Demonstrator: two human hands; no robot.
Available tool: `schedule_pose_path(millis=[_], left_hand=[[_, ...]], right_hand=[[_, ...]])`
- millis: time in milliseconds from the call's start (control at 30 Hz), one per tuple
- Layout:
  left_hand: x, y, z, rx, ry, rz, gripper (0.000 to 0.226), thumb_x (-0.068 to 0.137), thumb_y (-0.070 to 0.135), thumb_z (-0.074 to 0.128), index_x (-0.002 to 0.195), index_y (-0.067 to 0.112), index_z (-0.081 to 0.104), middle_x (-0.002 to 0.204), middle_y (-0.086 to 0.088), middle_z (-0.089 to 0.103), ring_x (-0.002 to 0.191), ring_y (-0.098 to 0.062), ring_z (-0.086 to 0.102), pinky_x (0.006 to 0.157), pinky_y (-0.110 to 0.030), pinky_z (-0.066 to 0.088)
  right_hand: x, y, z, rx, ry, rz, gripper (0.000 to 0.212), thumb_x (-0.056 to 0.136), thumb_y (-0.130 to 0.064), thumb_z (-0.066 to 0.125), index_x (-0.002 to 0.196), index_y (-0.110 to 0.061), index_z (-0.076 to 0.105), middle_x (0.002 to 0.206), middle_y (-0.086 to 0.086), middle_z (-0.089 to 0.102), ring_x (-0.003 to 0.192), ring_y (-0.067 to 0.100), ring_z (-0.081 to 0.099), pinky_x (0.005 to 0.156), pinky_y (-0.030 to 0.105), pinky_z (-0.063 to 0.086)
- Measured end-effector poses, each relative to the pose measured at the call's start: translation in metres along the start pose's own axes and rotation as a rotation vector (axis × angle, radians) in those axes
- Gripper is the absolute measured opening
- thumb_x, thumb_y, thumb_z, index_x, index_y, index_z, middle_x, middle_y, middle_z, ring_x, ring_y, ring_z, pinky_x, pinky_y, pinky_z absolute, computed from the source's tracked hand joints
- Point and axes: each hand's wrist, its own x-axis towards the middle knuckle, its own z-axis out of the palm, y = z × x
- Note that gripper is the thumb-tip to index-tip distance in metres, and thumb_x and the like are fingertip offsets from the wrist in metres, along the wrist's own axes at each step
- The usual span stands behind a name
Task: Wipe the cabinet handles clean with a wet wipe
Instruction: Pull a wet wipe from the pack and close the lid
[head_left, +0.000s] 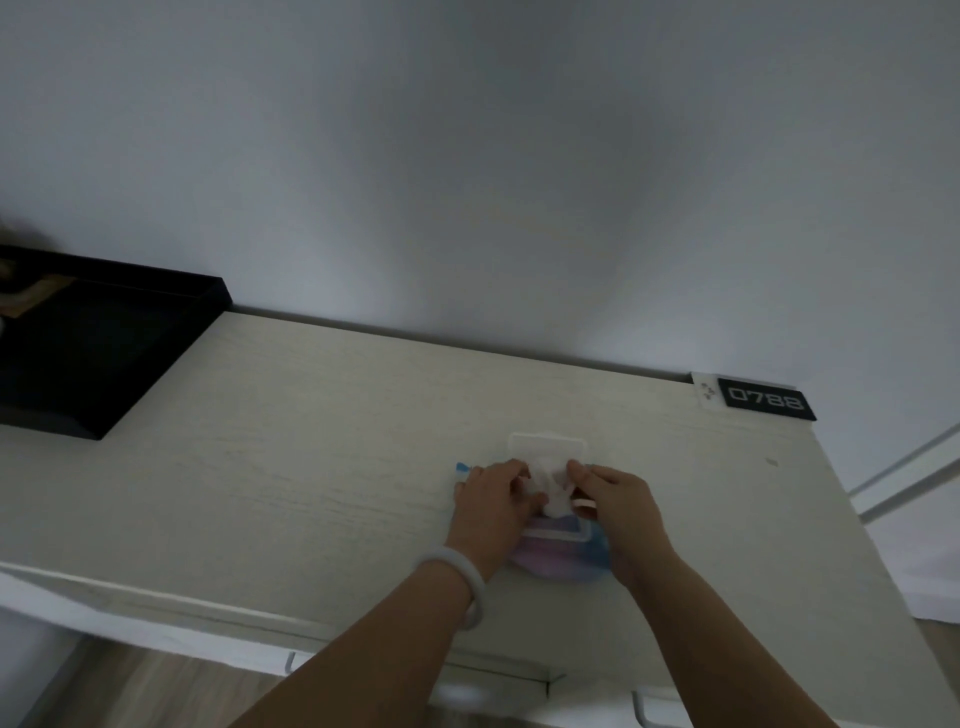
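Both hands' fingers pinching a white wet wipe (546, 486) over a half-hidden wipe pack (558, 558), cabinet handles (641, 709) cut off below.

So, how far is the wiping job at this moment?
Done: the wipe pack lies on the cabinet top, its lid open. In hand: left hand and right hand pull out a wet wipe. Left: the cabinet handles, not yet wiped.

Cabinet top (311, 467) open left of wipe pack (561, 561); black tray (104, 353) blocks far-left corner.
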Motion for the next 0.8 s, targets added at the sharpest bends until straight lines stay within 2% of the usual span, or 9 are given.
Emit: schedule_pose_path(millis=[67, 133, 267, 367, 467, 533, 633, 733, 800], left_hand=[[-0.001, -0.004, 0.0, -0.021, -0.033, -0.02, 0.014, 0.08, 0.032, 0.068, 0.078, 0.023, 0.059, 0.076, 0.002, 0.06, 0.084, -0.028, 0.06, 0.083, -0.045, 0.048], [-0.001, -0.007, 0.0, -0.017, -0.042, -0.022, 0.022, 0.077, 0.036, 0.061, 0.076, 0.014, 0.062, 0.076, -0.005, 0.064, 0.081, -0.028, 0.061, 0.079, -0.045, 0.049], [-0.001, -0.005, 0.0, -0.006, -0.074, -0.023, 0.034, 0.073, 0.039, 0.055, 0.084, 0.009, 0.066, 0.085, -0.01, 0.069, 0.089, -0.031, 0.062, 0.081, -0.043, 0.049], [0.0, -0.013, 0.006, -0.018, -0.06, -0.012, 0.048, 0.072, 0.05, 0.051, 0.094, 0.012, 0.07, 0.092, -0.008, 0.071, 0.093, -0.031, 0.064, 0.083, -0.045, 0.05], [0.003, -0.017, 0.008, -0.048, -0.062, -0.041, 0.055, 0.069, 0.055, 0.051, 0.098, 0.013, 0.073, 0.094, -0.01, 0.073, 0.094, -0.029, 0.067, 0.083, -0.044, 0.052], [-0.001, -0.008, 0.001, -0.11, -0.051, -0.042, 0.048, 0.069, 0.05, 0.059, 0.096, 0.014, 0.075, 0.091, -0.007, 0.075, 0.092, -0.024, 0.069, 0.083, -0.04, 0.053], [-0.003, -0.008, -0.002, -0.185, -0.051, -0.023, 0.06, 0.065, 0.061, 0.058, 0.099, 0.014, 0.076, 0.093, -0.003, 0.076, 0.092, -0.018, 0.07, 0.084, -0.034, 0.054], [-0.004, -0.01, -0.005, -0.167, -0.068, -0.023, 0.052, 0.07, 0.05, 0.064, 0.103, 0.012, 0.074, 0.098, -0.006, 0.075, 0.095, -0.02, 0.069, 0.086, -0.036, 0.053], [-0.006, -0.008, -0.008, -0.157, -0.072, -0.013, 0.045, 0.073, 0.041, 0.067, 0.107, 0.01, 0.073, 0.101, -0.008, 0.074, 0.097, -0.021, 0.068, 0.087, -0.035, 0.053]], right_hand=[[-0.003, -0.008, -0.003, 0.151, 0.022, 0.01, 0.013, 0.093, -0.017, 0.063, 0.084, -0.01, 0.07, 0.088, 0.01, 0.072, 0.078, 0.021, 0.066, 0.069, 0.029, 0.055], [-0.004, -0.015, -0.007, 0.232, 0.079, 0.005, 0.012, 0.093, -0.017, 0.062, 0.087, -0.011, 0.071, 0.093, 0.009, 0.072, 0.085, 0.022, 0.067, 0.072, 0.03, 0.054], [-0.013, -0.023, -0.017, 0.338, 0.178, -0.022, 0.014, 0.095, -0.018, 0.059, 0.093, -0.012, 0.071, 0.096, 0.007, 0.074, 0.09, 0.023, 0.069, 0.082, 0.035, 0.055], [-0.012, -0.039, -0.037, 0.461, 0.284, -0.067, 0.017, 0.096, -0.021, 0.057, 0.102, -0.012, 0.07, 0.102, 0.006, 0.073, 0.094, 0.02, 0.069, 0.083, 0.035, 0.055], [0.0, -0.065, -0.067, 0.474, 0.356, -0.169, 0.013, 0.096, -0.024, 0.058, 0.097, -0.017, 0.069, 0.103, 0.004, 0.072, 0.094, 0.018, 0.069, 0.081, 0.036, 0.056], [0.008, -0.069, -0.083, 0.247, 0.417, -0.248, 0.019, 0.097, -0.025, 0.057, 0.087, -0.012, 0.067, 0.089, 0.003, 0.067, 0.085, 0.02, 0.063, 0.075, 0.037, 0.054], [0.015, -0.046, -0.087, -0.46, 0.398, -0.345, 0.034, 0.099, -0.031, 0.049, 0.082, -0.002, 0.057, 0.073, 0.009, 0.057, 0.071, 0.027, 0.055, 0.062, 0.033, 0.041], [0.01, -0.012, -0.071, -0.942, 0.182, -0.311, 0.026, 0.096, -0.042, 0.05, 0.094, -0.017, 0.056, 0.085, 0.002, 0.06, 0.077, 0.024, 0.059, 0.068, 0.031, 0.044], [0.005, 0.008, -0.057, -1.036, 0.034, -0.378, 0.024, 0.092, -0.042, 0.058, 0.105, -0.022, 0.057, 0.096, 0.0, 0.06, 0.083, 0.019, 0.058, 0.072, 0.028, 0.041]])
